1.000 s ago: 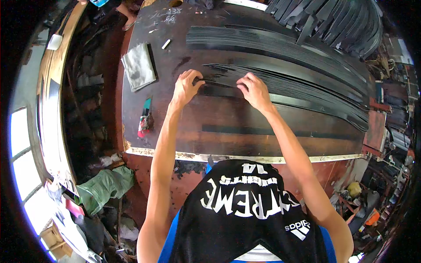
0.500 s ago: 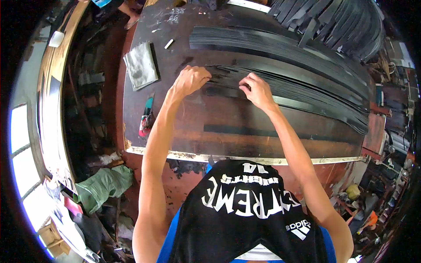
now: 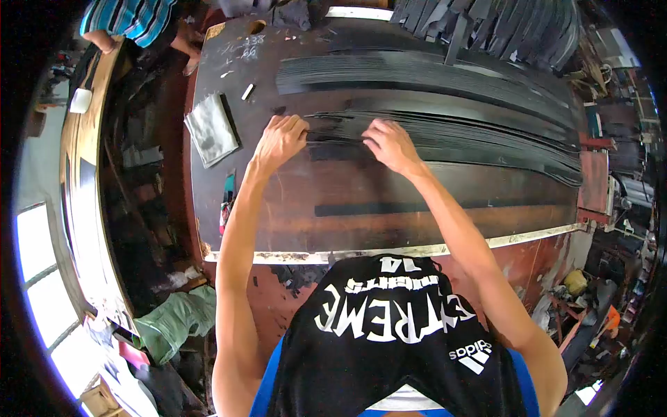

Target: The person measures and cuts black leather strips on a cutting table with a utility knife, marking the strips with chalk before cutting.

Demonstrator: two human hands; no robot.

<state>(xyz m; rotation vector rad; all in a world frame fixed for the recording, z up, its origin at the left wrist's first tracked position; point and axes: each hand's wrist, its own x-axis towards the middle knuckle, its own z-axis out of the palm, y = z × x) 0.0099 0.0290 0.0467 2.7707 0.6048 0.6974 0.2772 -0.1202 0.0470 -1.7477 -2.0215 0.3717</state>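
Long thin black strips [image 3: 479, 144] lie in a loose bundle across the dark table, their left ends fanned out between my hands. My left hand [image 3: 283, 135] is closed, its fingertips pinched at the left ends of these strips. Over the same bundle, a little to the right, is my right hand [image 3: 392, 146], with fingers and thumb curled together. What its fingertips hold, if anything, is too blurred to make out. Farther back lies a second, neater stack of black strips [image 3: 361, 75]. Closer to me is a single dark strip [image 3: 375, 207].
Left on the table [image 3: 278, 229] are a folded grey cloth [image 3: 212, 131], a white chalk piece [image 3: 248, 92] and a teal-and-red cutter [image 3: 228, 198]. A heap of black strips [image 3: 493, 28] sits at the back right. Another person's leg [image 3: 186, 42] shows at the upper left.
The view has shifted, and more of the other person shows at the upper left. Both hands stay at the strips' left ends, with the right fingers slightly moved.
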